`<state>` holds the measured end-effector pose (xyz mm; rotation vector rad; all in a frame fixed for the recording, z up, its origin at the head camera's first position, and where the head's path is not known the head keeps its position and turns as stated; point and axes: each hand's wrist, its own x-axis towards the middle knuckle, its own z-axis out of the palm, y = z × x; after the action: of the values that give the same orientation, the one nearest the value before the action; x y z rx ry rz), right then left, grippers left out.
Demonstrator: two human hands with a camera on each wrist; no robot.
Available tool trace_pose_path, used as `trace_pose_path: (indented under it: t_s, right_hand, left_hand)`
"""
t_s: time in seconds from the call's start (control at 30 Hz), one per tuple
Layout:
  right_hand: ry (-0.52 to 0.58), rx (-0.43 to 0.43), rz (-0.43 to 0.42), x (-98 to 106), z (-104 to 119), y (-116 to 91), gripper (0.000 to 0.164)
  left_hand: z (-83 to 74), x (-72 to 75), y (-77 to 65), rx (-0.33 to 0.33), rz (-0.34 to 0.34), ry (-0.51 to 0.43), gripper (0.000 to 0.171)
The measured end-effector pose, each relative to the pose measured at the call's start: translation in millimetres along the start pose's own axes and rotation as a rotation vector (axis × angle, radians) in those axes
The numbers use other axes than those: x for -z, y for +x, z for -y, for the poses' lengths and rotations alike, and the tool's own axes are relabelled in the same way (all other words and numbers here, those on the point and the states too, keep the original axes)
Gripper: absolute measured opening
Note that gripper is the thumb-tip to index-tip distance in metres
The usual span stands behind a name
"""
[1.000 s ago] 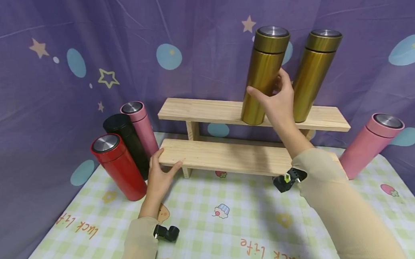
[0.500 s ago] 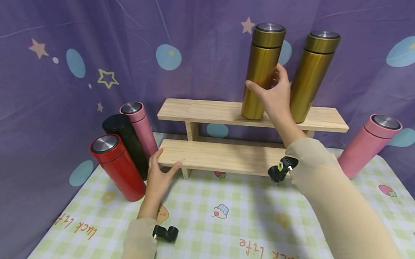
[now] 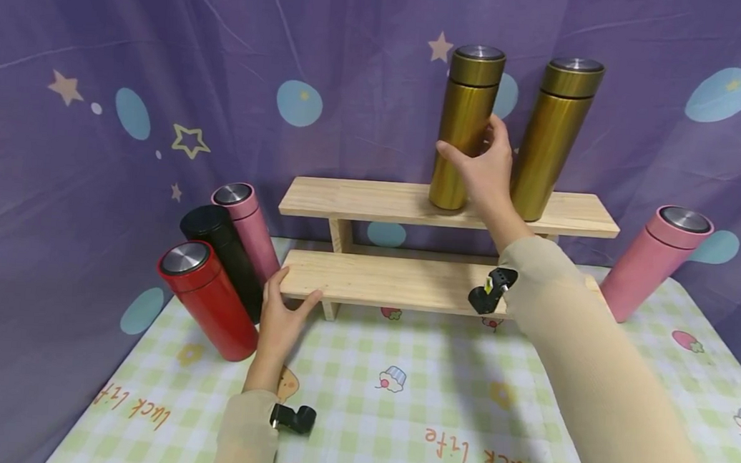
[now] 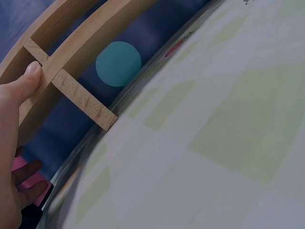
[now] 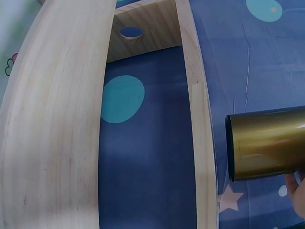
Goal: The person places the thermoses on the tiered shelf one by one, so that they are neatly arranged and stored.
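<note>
My right hand point(image 3: 487, 171) grips a golden thermos point(image 3: 467, 116) from its right side, thumb across the front. The thermos is upright over the upper board of the wooden shelf point(image 3: 353, 196). In the right wrist view, a narrow gap shows between the base of the golden thermos point(image 5: 267, 143) and that board. A second golden thermos point(image 3: 554, 140) stands on the upper board, just right of my hand. My left hand point(image 3: 282, 322) holds the left front corner of the lower board, its thumb on the front edge; its other fingers are partly hidden in the left wrist view.
Left of the shelf stand a red thermos point(image 3: 210, 303), a black thermos point(image 3: 229, 261) and a pink thermos point(image 3: 254, 227), close together. Another pink thermos point(image 3: 652, 265) stands at the right end. A purple curtain point(image 3: 358, 37) hangs behind the checked tablecloth point(image 3: 357, 417).
My right hand has moved the golden thermos slightly left and back, so its base no longer overlaps the upper board's front edge. My left hand stays on the shelf corner.
</note>
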<state>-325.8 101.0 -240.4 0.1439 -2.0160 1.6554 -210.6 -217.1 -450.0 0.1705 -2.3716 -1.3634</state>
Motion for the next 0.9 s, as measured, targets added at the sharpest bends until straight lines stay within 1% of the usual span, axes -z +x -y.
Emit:
trace_pose_path:
  t_s: [0.3, 0.63, 0.9]
  right_hand:
    - [-0.054, -0.001, 0.006, -1, -5, 5, 0.081]
    - [-0.048, -0.036, 0.033, -2, -9, 3, 0.085]
    - [-0.041, -0.032, 0.046, -1, -11, 2, 0.084]
  left_hand:
    - [-2.1, 0.5, -0.2, -0.002, 0.0, -0.005, 0.085]
    - [-2.3, 0.8, -1.4, -0.002, 0.006, -0.007, 0.085]
    - [-1.1, 0.9, -1.9, 0.004, 0.005, -0.01, 0.086]
